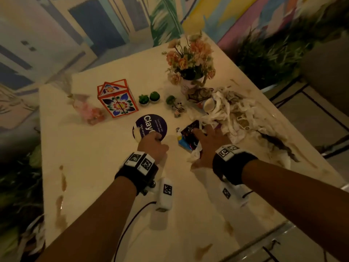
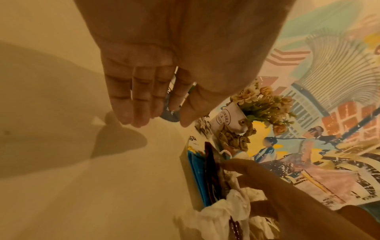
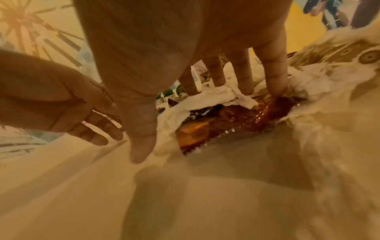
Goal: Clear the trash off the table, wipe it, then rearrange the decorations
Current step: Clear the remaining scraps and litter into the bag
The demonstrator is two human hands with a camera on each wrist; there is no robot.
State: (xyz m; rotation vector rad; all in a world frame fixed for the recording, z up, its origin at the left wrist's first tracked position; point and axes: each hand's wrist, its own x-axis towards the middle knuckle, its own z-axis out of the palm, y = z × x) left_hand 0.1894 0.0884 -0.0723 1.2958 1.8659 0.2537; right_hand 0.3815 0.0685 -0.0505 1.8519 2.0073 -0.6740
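Trash (image 1: 226, 112), crumpled white tissue and wrappers, lies heaped on the tabletop's (image 1: 94, 186) right side. The right hand (image 1: 208, 146) spreads flat, its grip open, fingers pressing a dark foil wrapper (image 1: 190, 133). Only the right wrist view shows tissue under those fingertips. The left hand (image 1: 154, 146), relaxed, holds nothing, beside a purple round sign (image 1: 151, 125). Brown stains mark the tabletop; a painted mural (image 1: 94, 25) backs it.

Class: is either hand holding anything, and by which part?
Neither grips anything. The right hand rests spread fingers on the foil wrapper and tissue; the left hand hovers open.
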